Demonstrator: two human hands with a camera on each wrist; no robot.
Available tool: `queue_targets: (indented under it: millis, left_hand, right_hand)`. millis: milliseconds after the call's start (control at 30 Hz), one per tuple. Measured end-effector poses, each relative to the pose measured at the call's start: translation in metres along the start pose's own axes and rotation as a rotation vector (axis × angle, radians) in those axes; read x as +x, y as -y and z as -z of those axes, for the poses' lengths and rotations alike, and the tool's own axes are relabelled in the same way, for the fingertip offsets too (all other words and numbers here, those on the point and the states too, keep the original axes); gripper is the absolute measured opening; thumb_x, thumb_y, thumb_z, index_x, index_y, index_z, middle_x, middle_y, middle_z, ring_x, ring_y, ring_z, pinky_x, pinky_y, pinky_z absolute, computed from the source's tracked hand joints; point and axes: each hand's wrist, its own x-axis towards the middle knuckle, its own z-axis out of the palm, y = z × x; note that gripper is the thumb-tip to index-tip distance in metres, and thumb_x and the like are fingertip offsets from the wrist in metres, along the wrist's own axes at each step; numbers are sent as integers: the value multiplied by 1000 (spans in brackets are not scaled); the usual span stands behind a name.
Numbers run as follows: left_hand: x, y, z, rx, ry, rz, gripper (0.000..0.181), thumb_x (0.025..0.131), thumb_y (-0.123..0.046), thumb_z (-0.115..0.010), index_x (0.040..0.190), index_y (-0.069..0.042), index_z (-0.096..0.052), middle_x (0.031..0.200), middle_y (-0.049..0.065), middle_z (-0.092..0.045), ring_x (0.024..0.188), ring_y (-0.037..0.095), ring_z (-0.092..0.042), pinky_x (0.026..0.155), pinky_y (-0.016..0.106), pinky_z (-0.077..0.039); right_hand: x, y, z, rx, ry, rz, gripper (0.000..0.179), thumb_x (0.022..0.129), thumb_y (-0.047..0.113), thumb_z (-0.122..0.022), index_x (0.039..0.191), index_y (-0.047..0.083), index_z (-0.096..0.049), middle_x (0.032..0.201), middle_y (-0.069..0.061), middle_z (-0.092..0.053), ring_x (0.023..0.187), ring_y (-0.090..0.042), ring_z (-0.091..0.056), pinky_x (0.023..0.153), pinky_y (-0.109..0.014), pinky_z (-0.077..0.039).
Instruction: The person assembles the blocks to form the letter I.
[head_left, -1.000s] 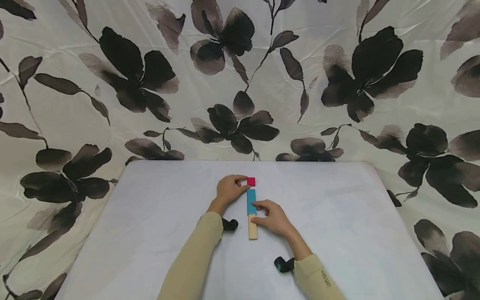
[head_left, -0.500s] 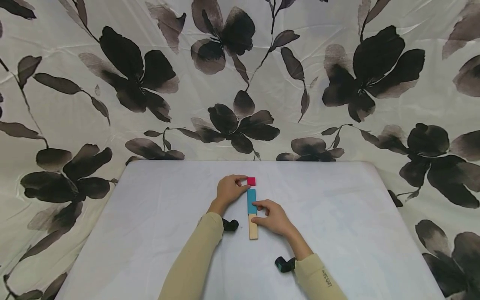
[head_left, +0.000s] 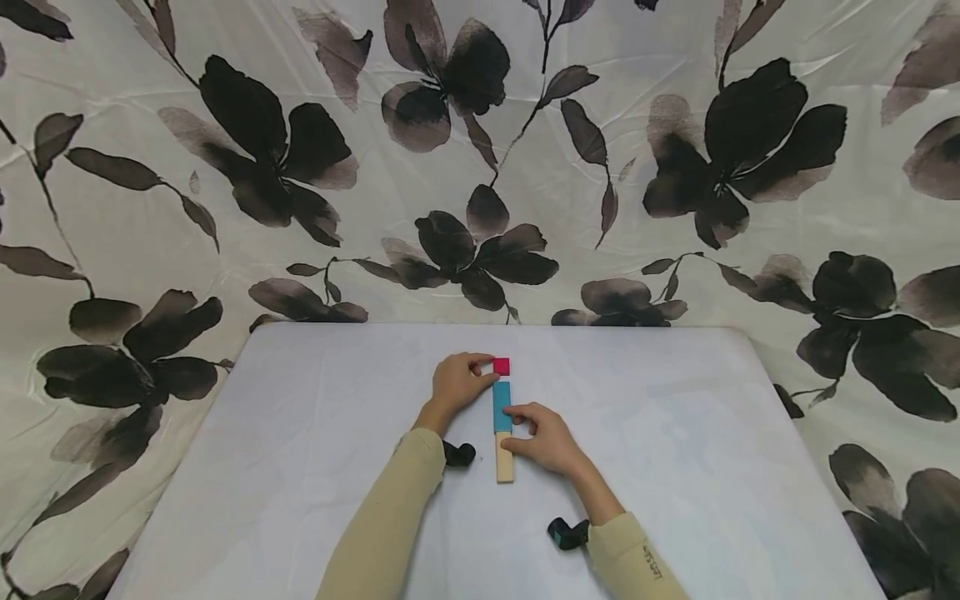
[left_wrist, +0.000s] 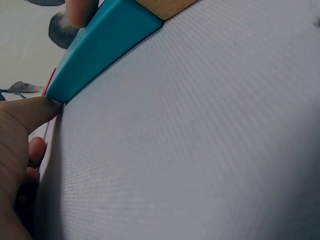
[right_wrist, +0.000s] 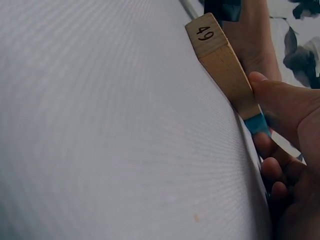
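Three blocks form a line on the white table. A small red block [head_left: 502,367] is at the far end, a longer blue block [head_left: 502,406] comes after a narrow gap, and a plain wooden block [head_left: 505,458] meets the blue one's near end. With thumb and index finger my left hand [head_left: 459,380] pinches the red block, its thumb lying in the gap beside the blue block [left_wrist: 102,47]. From the right side, my right hand [head_left: 551,440] touches the blue block with its index finger and the wooden block [right_wrist: 227,75] with its thumb. The wooden block's end reads "49".
The white tabletop [head_left: 660,417] spreads around the blocks. A cloth with dark flowers [head_left: 585,167] hangs behind the table's back edge. Small black devices [head_left: 567,534] are worn at both wrists, below the beige sleeves [head_left: 386,517].
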Motion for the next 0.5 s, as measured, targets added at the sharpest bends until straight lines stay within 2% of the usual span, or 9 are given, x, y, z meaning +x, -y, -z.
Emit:
queue_targets:
  millis: [200,500]
  left_hand:
    - [0,-1,1,-1,10,-11,40,84,-43,-75,118,-23,-72,68,-7,-53,63,12,-47,61,29,-36]
    - [-3,-1,4,-11,13,10,40,82,-42,-76,117,-22,-73,68,-8,-53,63,12,-47,61,29,-36]
  right_hand:
    - [-1,2,1,-3,-12,1,46,80,24,-81,122,15,-67,98,4,-60,77,-15,-46,67,-30,-39]
    - [-2,2,0,-1,-1,9,46,81,23,-81,124,13,-66,98,2,-61,78,-16,-46,67,-31,-39]
